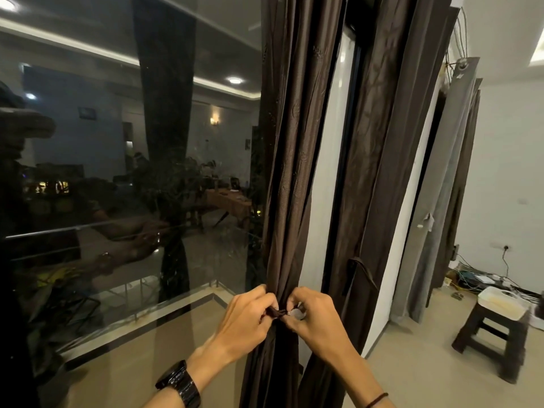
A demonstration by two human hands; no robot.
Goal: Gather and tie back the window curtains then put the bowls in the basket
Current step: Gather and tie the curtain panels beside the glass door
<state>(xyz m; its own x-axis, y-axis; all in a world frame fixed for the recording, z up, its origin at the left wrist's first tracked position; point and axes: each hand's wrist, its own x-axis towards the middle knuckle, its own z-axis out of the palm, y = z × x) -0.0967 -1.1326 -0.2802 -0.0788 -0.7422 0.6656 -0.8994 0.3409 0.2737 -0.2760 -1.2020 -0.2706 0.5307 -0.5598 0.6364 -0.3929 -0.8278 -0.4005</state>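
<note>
Left hand [245,315] and right hand [313,315] pinch what looks like a tie-back [276,313] around the curtain [290,172].

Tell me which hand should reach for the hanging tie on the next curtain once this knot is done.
Right, probably. The loose tie hangs on the second curtain, on the right hand's side. The left hand would have to cross the gathered curtain. Both hands now pinch its tie.

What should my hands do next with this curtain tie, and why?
Probably pull the two ends apart to snug the knot. The left hand and right hand each pinch an end of the dark tie in front of the gathered brown curtain, and the bundle is already cinched there, so tightening looks like what remains.
</note>
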